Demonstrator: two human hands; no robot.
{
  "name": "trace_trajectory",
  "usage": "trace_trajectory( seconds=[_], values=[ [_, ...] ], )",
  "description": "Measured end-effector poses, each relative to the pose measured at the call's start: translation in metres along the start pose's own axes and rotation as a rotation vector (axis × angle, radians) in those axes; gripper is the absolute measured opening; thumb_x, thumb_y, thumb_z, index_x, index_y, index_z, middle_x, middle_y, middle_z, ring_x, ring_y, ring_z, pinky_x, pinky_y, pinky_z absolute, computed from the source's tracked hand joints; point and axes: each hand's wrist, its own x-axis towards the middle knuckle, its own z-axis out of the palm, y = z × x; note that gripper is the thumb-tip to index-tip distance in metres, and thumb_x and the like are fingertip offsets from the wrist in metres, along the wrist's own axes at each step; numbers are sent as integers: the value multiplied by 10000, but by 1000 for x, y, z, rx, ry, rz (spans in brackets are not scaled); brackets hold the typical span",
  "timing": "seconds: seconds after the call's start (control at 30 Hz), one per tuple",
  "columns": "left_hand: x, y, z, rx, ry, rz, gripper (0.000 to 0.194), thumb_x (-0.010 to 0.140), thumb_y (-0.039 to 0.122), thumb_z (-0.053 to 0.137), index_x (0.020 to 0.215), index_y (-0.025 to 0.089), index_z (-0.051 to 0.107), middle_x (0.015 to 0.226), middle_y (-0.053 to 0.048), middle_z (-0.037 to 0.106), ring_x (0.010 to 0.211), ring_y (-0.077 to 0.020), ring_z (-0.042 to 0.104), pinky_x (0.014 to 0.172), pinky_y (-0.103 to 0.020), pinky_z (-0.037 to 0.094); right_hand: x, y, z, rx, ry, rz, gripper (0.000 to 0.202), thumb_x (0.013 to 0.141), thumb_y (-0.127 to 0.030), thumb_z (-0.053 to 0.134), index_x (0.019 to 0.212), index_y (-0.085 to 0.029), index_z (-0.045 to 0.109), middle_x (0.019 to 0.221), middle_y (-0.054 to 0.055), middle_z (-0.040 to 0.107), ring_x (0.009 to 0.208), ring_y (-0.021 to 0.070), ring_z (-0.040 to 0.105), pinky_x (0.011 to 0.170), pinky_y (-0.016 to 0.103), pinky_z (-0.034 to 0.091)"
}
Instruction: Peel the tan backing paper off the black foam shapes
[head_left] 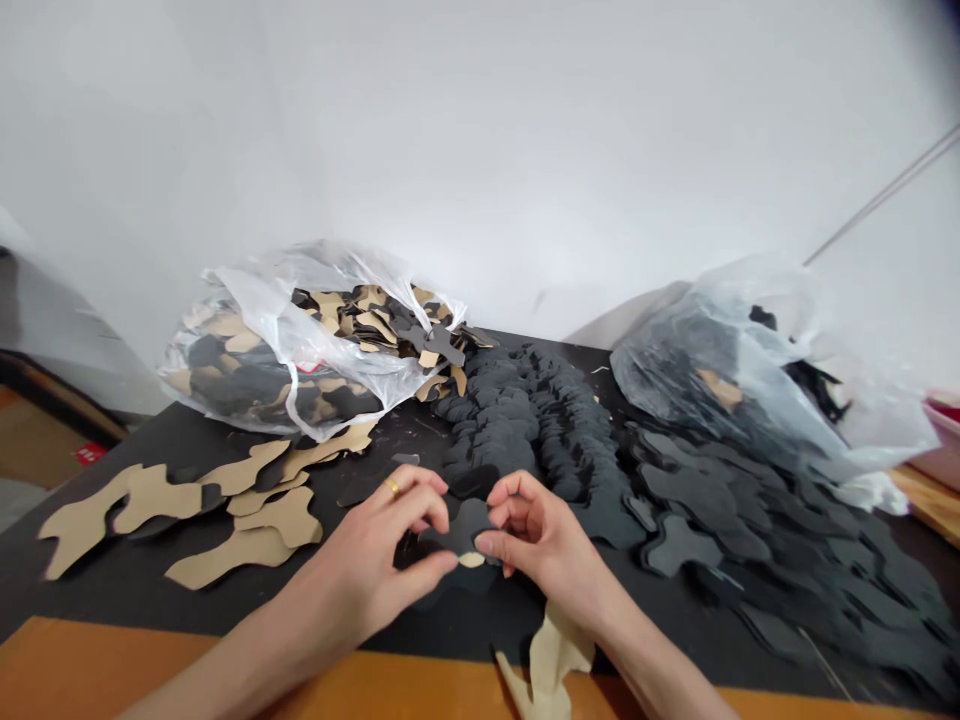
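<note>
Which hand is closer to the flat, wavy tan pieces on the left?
Left. The left hand is to the right of those tan pieces; the right hand is farther right.

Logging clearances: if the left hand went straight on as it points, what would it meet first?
The left hand would likely meet the dark piece between the hands first, then the right hand; depth is unclear in this single view.

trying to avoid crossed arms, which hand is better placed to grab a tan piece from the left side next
Probably the left hand: it is nearer those tan pieces. The right hand, pinching the dark piece, would likely have to reach across the left.
</note>
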Motion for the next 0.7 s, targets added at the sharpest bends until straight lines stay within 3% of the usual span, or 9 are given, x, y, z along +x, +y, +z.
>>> trace_trajectory(
  seconds=[0.1,0.27,0.47,0.7],
  values=[
    [-13,3,5,183,41,101,189,821,131,602,964,254,594,1228,-40,530,925,-171,622,819,-312,489,-1,-2,0,17,-22,43,396,682,-301,840,865,-196,505,726,-81,521,589,69,507,491,175,439],
    [-30,-2,22,239,117,144,212,861,101,537,957,262,637,1110,-28,578,885,-158,637,772,-274,497,-2,3,2,-30,-67,84,361,685,-302,822,833,-194,511,734,-73,514,601,83,503,481,188,429],
    [-40,-13,35,258,192,172,255,892,88,527,992,271,675,1010,-20,643,885,-170,630,758,-272,511,-6,8,3,-552,-6,-112,102,791,-144,717,808,-197,632,736,-52,610,659,91,517,612,214,397],
    [-40,-12,36,318,240,231,258,885,62,543,1006,231,696,995,-32,691,869,-180,614,761,-279,542,-18,2,2,-776,-97,-225,235,782,-75,737,950,-221,663,984,1,622,742,117,594,675,224,471]
  ],
)
